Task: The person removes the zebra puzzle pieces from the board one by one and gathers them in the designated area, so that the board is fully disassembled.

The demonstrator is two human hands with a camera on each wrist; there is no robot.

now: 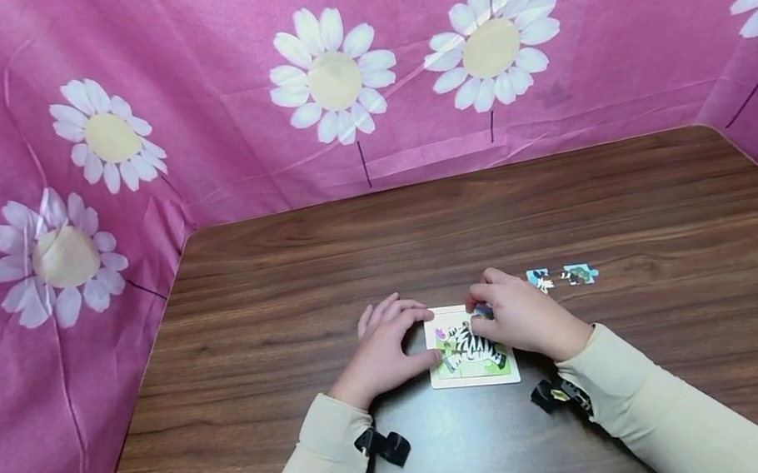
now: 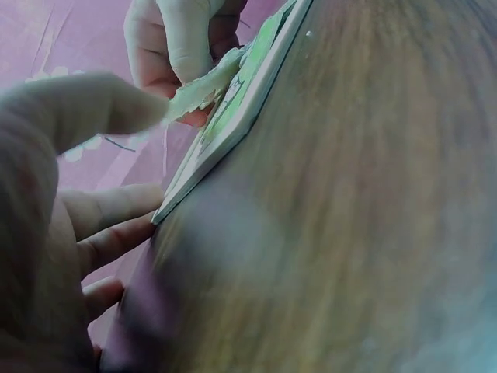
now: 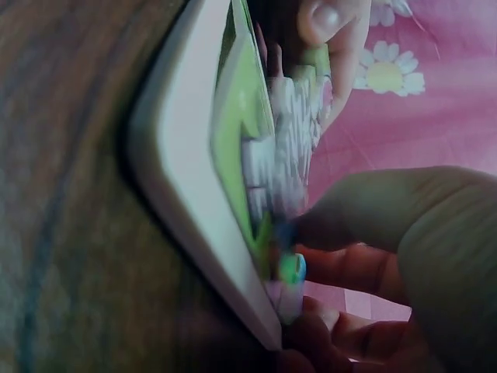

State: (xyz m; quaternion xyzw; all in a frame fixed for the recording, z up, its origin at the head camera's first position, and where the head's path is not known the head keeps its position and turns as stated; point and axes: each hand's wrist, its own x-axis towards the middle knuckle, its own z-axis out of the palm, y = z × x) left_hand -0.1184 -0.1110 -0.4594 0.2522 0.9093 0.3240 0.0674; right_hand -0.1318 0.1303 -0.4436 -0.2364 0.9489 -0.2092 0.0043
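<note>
A small zebra jigsaw puzzle board (image 1: 454,382) with a pale frame lies on the table between both hands. My left hand (image 1: 387,352) holds it at the left side, thumb over the edge by the pieces and fingers at the far left corner. At the far right corner my right hand (image 1: 525,319) pinches a small puzzle piece (image 3: 292,268) between thumb and fingers, mostly hidden by the hand from above. The zebra picture (image 1: 475,346) fills much of the frame. Some assembled pieces (image 2: 206,89) stand tilted up above the frame near the left thumb.
Two loose puzzle pieces, one blue with white and black (image 1: 540,280) and one blue and green (image 1: 579,274), lie beyond the right hand. The brown wood-grain table (image 1: 281,287) meets a pink cloth (image 1: 216,130) with daisies at the back and sides.
</note>
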